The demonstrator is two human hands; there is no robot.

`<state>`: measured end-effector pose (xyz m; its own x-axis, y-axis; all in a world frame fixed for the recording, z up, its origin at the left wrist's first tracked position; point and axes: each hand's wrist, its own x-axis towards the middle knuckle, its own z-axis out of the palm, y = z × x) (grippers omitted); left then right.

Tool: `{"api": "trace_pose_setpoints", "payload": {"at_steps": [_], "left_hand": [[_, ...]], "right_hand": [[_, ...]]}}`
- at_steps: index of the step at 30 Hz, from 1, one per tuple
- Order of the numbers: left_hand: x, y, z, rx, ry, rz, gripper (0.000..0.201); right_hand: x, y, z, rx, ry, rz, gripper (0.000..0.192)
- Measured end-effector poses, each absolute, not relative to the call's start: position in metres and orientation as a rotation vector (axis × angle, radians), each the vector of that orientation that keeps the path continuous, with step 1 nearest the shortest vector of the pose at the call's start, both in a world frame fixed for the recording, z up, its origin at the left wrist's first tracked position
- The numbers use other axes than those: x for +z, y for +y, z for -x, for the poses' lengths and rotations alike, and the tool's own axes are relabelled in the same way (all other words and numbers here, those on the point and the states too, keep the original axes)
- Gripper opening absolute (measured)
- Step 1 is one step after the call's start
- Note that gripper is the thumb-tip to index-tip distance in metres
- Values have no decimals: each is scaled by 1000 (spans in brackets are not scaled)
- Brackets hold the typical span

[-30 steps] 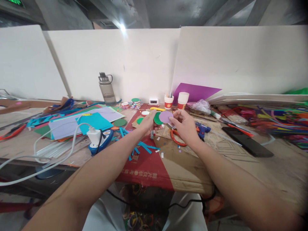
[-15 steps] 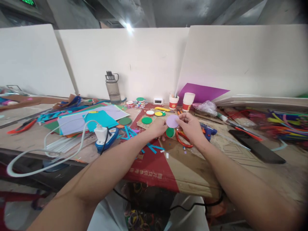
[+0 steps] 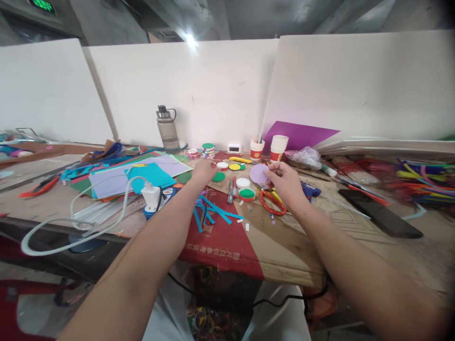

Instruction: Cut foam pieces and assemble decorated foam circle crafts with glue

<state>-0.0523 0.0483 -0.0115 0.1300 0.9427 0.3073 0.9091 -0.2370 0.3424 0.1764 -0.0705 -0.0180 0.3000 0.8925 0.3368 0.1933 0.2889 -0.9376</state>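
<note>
Head view: the right hand (image 3: 284, 185) pinches a lilac paper disc (image 3: 258, 174) by its right edge, thumb and fingers closed on it, above the red scissors (image 3: 272, 203). The left hand (image 3: 204, 170) reaches over the desk (image 3: 284, 246) toward a red-rimmed white disc (image 3: 222, 165); its grip cannot be judged. Best to hold the lilac disc lightly so it stays uncreased. Just below the left hand, the red cardboard (image 3: 220, 237) carries inverted Chinese print, unreadable.

Flattened cardboard (image 3: 284, 237) is covering the workbench (image 3: 42, 201), carrying red scissors (image 3: 272, 202), teal strips (image 3: 209, 213), possibly a phone (image 3: 380, 219).
</note>
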Motion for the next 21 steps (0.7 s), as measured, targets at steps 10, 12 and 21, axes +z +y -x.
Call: {"api": "trace_pose_setpoints", "payload": {"at_steps": [10, 12, 21], "left_hand": [[-23, 56, 56, 253, 1931, -2365, 54], [-24, 58, 58, 380, 1913, -2329, 54], [-28, 66, 65, 1077, 1678, -1781, 7]], "right_hand": [[-18, -70, -178, 640, -1210, 1221, 23], [-18, -70, -178, 645, -1206, 1222, 23], [-17, -70, -178, 663, -1193, 1223, 24]]}}
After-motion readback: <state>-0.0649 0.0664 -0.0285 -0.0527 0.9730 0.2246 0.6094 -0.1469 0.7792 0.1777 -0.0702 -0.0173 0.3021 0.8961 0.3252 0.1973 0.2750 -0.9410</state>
